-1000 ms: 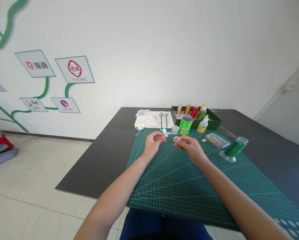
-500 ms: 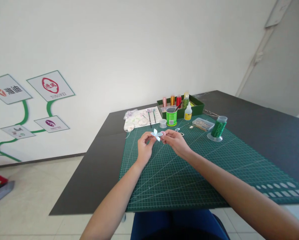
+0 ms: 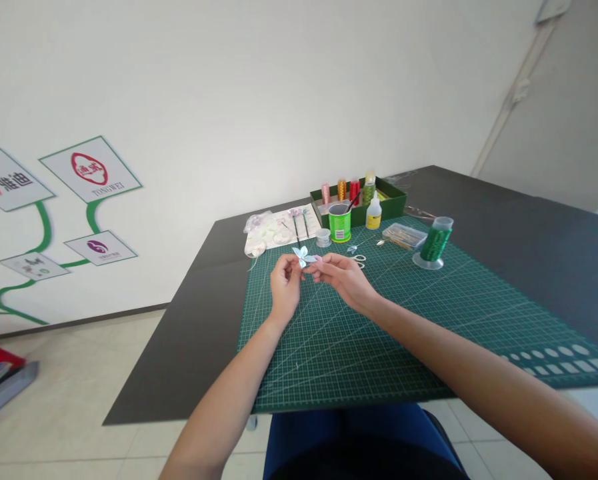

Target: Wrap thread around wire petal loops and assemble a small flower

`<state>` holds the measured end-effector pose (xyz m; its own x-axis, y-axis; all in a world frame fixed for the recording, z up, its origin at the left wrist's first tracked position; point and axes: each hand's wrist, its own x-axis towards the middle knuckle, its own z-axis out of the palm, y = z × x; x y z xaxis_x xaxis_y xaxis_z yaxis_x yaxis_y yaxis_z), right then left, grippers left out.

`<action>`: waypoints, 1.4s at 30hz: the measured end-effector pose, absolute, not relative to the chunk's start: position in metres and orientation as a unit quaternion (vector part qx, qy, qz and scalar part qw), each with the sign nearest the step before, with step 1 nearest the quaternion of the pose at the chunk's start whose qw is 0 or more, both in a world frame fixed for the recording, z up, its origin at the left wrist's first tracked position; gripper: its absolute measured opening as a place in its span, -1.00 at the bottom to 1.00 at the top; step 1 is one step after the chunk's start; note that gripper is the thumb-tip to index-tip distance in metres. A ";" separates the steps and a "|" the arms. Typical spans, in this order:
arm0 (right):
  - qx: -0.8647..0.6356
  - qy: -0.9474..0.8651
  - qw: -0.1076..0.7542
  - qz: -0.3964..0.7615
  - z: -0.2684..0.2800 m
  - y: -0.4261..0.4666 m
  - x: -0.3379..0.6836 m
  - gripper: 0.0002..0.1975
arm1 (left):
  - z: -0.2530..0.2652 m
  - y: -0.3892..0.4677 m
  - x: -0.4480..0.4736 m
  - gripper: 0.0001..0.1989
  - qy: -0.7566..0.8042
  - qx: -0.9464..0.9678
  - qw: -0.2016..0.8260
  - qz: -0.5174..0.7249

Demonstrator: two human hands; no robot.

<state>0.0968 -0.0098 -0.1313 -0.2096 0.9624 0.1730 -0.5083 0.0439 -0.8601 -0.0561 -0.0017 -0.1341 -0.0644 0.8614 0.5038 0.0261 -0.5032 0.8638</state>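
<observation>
Between my two hands is a pale blue flower (image 3: 303,256) with several pointed petals, held above the green cutting mat (image 3: 379,333). My left hand (image 3: 285,283) pinches it from below, thumb against fingers. From the other side my right hand (image 3: 343,277) closes its fingertips at the flower's right petal. Any stem is hidden behind the fingers. Just beyond the right hand, white-handled scissors (image 3: 359,259) lie partly covered on the mat. A small pale blue petal piece (image 3: 352,249) rests a little farther back.
Behind the hands stand a green can (image 3: 339,227), a glue bottle (image 3: 373,215) and a green box (image 3: 393,208) with thread spools. A green thread spool (image 3: 436,241) and a clear case (image 3: 405,235) are to the right. Finished flowers lie on a white sheet (image 3: 273,233).
The flower and both hands have shifted slightly left and up in view. The flower has turned a little, and more of the scissors shows. The camera view has moved slightly too.
</observation>
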 end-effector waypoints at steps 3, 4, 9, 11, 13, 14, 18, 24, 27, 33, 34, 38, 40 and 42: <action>-0.280 -0.471 0.561 0.621 -0.132 -0.009 0.098 -0.62 | -0.134 0.001 -0.058 -0.82 0.377 0.599 0.325 0.627; -0.290 -0.480 0.562 0.608 -0.132 -0.009 0.099 -0.61 | -0.134 0.002 -0.059 -0.83 0.379 0.603 0.321 0.624; -0.332 -0.511 0.581 0.540 -0.129 -0.006 0.103 -0.62 | -0.132 0.003 -0.061 -0.85 0.392 0.622 0.302 0.607; -0.341 -0.515 0.582 0.529 -0.128 -0.005 0.104 -0.63 | -0.131 0.002 -0.062 -0.88 0.394 0.635 0.295 0.596; -0.344 -0.515 0.580 0.530 -0.127 -0.005 0.104 -0.63 | -0.131 0.000 -0.062 -0.90 0.394 0.645 0.290 0.588; -0.345 -0.515 0.576 0.533 -0.127 -0.005 0.104 -0.64 | -0.131 0.000 -0.062 -0.91 0.394 0.648 0.288 0.586; -0.348 -0.508 0.545 0.569 -0.127 -0.005 0.105 -0.66 | -0.131 -0.001 -0.062 -0.91 0.394 0.648 0.282 0.588; -0.310 -0.487 0.462 0.673 -0.124 -0.008 0.107 -0.71 | -0.131 0.002 -0.063 -0.88 0.395 0.633 0.291 0.598; -0.286 -0.483 0.424 0.711 -0.124 -0.009 0.108 -0.76 | -0.131 0.002 -0.064 -0.83 0.387 0.630 0.306 0.600; -0.272 -0.455 0.428 0.732 -0.126 -0.007 0.108 -0.82 | -0.133 0.001 -0.063 -0.78 0.383 0.628 0.317 0.599; -0.271 -0.451 0.429 0.734 -0.126 -0.007 0.108 -0.82 | -0.134 0.001 -0.062 -0.77 0.381 0.628 0.319 0.599; -0.262 -0.442 0.429 0.743 -0.125 -0.007 0.108 -0.83 | -0.134 0.000 -0.061 -0.71 0.370 0.622 0.343 0.599; -0.256 -0.439 0.428 0.747 -0.125 -0.007 0.107 -0.82 | -0.134 0.000 -0.061 -0.69 0.363 0.616 0.359 0.600; -0.248 -0.437 0.427 0.752 -0.124 -0.007 0.107 -0.80 | -0.135 0.001 -0.061 -0.66 0.354 0.609 0.377 0.602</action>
